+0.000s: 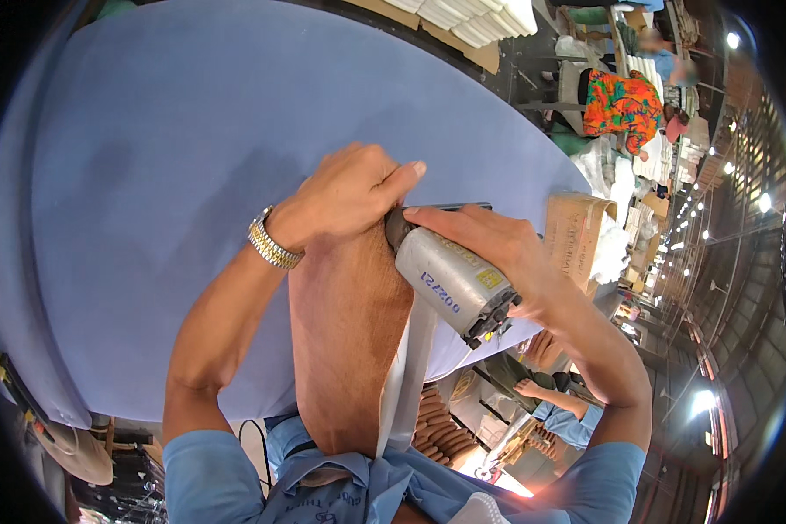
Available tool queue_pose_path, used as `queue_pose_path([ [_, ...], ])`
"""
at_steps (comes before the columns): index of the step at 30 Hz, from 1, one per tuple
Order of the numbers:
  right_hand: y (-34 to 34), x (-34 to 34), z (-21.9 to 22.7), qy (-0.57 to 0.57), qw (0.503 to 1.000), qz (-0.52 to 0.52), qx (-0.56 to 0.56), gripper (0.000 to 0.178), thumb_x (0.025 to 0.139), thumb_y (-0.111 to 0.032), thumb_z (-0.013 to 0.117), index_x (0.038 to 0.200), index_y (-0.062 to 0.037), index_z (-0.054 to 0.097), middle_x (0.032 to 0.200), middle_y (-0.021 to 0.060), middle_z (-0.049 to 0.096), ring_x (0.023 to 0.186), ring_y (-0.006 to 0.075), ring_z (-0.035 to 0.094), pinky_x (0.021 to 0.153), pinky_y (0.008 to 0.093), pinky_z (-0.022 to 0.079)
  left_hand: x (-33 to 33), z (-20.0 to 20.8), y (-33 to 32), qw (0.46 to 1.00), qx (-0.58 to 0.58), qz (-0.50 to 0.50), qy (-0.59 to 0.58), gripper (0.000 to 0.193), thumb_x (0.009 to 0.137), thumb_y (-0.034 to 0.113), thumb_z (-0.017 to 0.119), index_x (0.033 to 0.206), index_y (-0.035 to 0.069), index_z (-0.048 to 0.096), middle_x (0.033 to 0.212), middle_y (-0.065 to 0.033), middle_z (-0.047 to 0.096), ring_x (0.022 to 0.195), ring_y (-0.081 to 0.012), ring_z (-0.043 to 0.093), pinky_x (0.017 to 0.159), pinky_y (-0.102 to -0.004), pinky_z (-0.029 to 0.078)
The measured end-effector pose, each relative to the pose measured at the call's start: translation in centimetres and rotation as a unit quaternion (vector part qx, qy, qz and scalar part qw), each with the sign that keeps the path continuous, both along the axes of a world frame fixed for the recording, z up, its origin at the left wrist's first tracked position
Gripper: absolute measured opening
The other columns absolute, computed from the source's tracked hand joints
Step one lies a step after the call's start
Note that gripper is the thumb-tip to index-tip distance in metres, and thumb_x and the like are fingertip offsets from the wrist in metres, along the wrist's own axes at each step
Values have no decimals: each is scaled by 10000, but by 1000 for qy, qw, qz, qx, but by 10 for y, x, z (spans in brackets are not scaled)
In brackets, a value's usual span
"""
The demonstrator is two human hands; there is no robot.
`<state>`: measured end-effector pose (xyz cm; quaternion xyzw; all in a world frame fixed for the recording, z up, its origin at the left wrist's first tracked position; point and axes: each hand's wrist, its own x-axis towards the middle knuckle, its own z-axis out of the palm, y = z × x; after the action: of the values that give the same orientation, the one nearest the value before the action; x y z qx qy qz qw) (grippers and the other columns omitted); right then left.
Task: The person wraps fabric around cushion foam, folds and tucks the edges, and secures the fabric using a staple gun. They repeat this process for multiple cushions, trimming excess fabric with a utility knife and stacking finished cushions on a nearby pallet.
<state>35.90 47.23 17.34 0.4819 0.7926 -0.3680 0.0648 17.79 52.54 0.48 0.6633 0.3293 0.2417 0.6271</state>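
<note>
this is a factory hall or big workshop: beyond the blue table (148,166) lie stacked white bundles (476,19); to its right are a cardboard box (573,237), a person in an orange patterned shirt (620,106), and lamps (703,402) under a high roof (755,293).

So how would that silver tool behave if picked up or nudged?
The silver tool in the right hand is probably heavy for its size, given its metallic-looking body. Its rounded shape might let it roll, and its smooth sheen could make it slippery.
</note>
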Motion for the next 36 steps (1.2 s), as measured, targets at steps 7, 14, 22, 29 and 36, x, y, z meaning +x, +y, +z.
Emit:
queue_pose_path([
  [7, 3, 15, -11, 30, 999, -21, 1, 892, 615, -283, 851, 1446, -134, 562, 1202, 144, 688, 1068, 357, 677, 886, 422, 535, 6, 0, 5, 999, -25, 10, -30, 625, 1048, 430, 515, 675, -52, 654, 539, -114, 517, 544, -181, 481, 571, -375, 442],
  [14, -35, 25, -17, 95, 988, -64, 100, 987, 555, -133, 891, 1472, -191, 530, 1084, 139, 688, 1037, 391, 649, 871, 466, 530, 4, -2, -3, 989, -95, 76, -80, 616, 1065, 429, 482, 721, -35, 697, 635, -41, 595, 647, -151, 520, 686, -339, 477],
  [22, -148, 79, -83, 45, 964, -252, 73, 776, 749, -174, 857, 1455, -137, 537, 1309, 168, 658, 1152, 389, 634, 1024, 457, 495, -18, -16, -33, 943, -177, 281, 31, 585, 1030, 493, 500, 960, -49, 708, 978, -185, 718, 921, -215, 651, 851, -372, 515],
  [29, -274, 113, -166, 80, 901, -394, 164, 628, 813, -191, 844, 1377, -66, 597, 1317, 192, 623, 1182, 352, 654, 997, 426, 535, -7, 108, -39, 952, -53, 241, -182, 561, 1023, 362, 458, 707, -23, 715, 714, -127, 699, 800, -216, 630, 860, -392, 504],
  [36, -275, 92, -60, 289, 824, -453, 180, 416, 944, -108, 734, 1332, -8, 622, 1113, 122, 717, 1016, 200, 711, 882, 333, 561, 34, 286, -178, 856, 441, 34, -270, 370, 926, 153, 531, 572, 61, 584, 581, -37, 568, 644, -223, 559, 807, -377, 496],
])
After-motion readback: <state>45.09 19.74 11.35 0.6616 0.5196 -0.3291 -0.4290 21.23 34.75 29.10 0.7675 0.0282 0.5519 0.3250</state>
